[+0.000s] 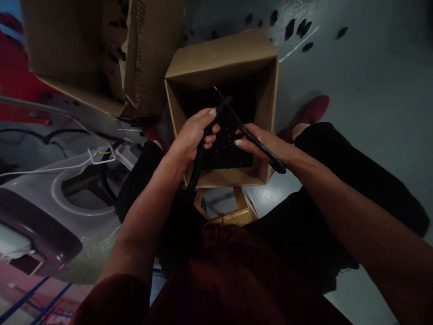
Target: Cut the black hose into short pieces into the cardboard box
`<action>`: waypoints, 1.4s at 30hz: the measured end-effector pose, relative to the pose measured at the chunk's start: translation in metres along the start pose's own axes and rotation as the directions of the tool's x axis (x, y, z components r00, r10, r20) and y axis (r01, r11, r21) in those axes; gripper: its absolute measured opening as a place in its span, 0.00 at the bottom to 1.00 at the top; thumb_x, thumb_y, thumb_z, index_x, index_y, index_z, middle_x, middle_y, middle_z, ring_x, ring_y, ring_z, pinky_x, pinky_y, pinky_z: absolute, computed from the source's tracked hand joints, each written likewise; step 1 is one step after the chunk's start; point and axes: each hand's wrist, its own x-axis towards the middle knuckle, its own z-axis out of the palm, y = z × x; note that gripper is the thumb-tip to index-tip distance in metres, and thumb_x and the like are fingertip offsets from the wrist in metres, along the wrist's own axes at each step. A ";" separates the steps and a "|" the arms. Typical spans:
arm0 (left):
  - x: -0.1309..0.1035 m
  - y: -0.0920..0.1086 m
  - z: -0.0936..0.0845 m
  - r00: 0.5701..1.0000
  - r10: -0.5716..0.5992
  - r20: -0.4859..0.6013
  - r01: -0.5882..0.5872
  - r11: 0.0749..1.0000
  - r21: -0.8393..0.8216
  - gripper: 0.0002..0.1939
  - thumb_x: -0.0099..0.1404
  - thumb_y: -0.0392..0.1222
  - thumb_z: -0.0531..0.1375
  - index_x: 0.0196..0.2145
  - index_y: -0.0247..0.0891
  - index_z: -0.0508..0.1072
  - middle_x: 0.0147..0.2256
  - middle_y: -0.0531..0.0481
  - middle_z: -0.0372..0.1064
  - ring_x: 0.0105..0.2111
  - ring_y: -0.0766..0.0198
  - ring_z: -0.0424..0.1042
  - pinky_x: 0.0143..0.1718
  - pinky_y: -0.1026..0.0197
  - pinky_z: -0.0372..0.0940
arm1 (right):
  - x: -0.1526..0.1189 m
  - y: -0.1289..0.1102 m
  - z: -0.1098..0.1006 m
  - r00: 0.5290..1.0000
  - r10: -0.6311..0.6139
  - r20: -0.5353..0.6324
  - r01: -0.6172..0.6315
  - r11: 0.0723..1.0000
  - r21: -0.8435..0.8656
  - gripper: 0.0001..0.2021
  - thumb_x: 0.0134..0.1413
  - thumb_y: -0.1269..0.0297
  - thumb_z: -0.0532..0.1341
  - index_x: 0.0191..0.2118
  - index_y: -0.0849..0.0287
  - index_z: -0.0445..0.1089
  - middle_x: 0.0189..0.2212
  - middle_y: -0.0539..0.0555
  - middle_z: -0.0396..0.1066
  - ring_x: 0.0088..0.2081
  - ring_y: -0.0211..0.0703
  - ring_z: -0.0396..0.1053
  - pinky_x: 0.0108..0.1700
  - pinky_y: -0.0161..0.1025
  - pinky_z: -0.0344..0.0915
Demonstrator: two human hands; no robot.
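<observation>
My left hand (199, 133) is closed around a black corrugated hose (197, 168); its ribbed upper end comes out above the thumb and its lower part hangs toward my lap. Between the thumb and fingers of my right hand (254, 141) is a long thin black tool (259, 143) with a narrow, pale tip. I cannot make out its exact kind. Its front part crosses the hose's upper end; whether they touch is unclear. Both hands are over an open cardboard box (221, 61), which holds many small shiny black pieces (225, 151), too dark to name.
Another torn cardboard box (152, 58) stands at the upper left. Several dark pieces (290, 29) lie on the grey floor (368, 85). A grey plastic stool (84, 187) and cables (43, 135) are at my left. A wooden stand (240, 198) shows beneath the box.
</observation>
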 end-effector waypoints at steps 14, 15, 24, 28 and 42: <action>0.004 -0.004 0.000 0.997 -0.071 -0.008 0.070 0.997 -0.039 0.07 0.68 0.42 0.58 0.40 0.38 0.63 0.20 0.61 0.56 0.12 0.80 0.52 0.12 0.76 0.44 | -0.008 -0.013 0.008 0.993 0.077 -0.089 -0.091 0.982 -0.163 0.19 0.62 0.46 0.51 0.40 0.56 0.65 0.32 0.55 0.70 0.33 0.47 0.67 0.34 0.41 0.60; 0.004 -0.005 0.000 0.996 -0.085 -0.017 0.084 0.995 -0.060 0.07 0.67 0.42 0.59 0.40 0.39 0.63 0.20 0.61 0.56 0.12 0.79 0.52 0.12 0.76 0.44 | -0.008 -0.012 0.009 0.993 0.074 -0.092 -0.090 0.980 -0.179 0.18 0.62 0.46 0.51 0.40 0.56 0.65 0.31 0.55 0.70 0.32 0.47 0.67 0.34 0.41 0.60; 0.016 -0.015 -0.004 0.989 -0.139 -0.058 0.132 0.984 -0.117 0.07 0.69 0.40 0.56 0.34 0.39 0.60 0.19 0.61 0.56 0.11 0.78 0.51 0.11 0.74 0.43 | -0.005 -0.001 0.015 0.994 0.080 -0.076 -0.099 0.949 -0.300 0.13 0.62 0.54 0.53 0.40 0.58 0.67 0.32 0.56 0.72 0.33 0.49 0.70 0.36 0.41 0.60; 0.022 -0.022 -0.007 0.989 -0.138 -0.059 0.133 0.988 -0.080 0.10 0.70 0.39 0.53 0.30 0.39 0.57 0.19 0.60 0.56 0.11 0.78 0.51 0.12 0.75 0.43 | -0.003 0.004 0.017 0.993 0.097 -0.061 -0.112 0.933 -0.342 0.13 0.63 0.56 0.52 0.39 0.58 0.68 0.34 0.58 0.74 0.35 0.51 0.71 0.37 0.41 0.61; 0.021 -0.025 -0.013 0.990 -0.138 -0.041 0.133 0.986 -0.103 0.05 0.65 0.38 0.55 0.31 0.38 0.62 0.18 0.57 0.58 0.12 0.77 0.51 0.11 0.73 0.43 | 0.003 0.031 0.012 0.951 0.298 0.079 -0.233 0.862 -0.450 0.16 0.63 0.52 0.53 0.45 0.60 0.64 0.33 0.62 0.74 0.32 0.52 0.72 0.34 0.44 0.65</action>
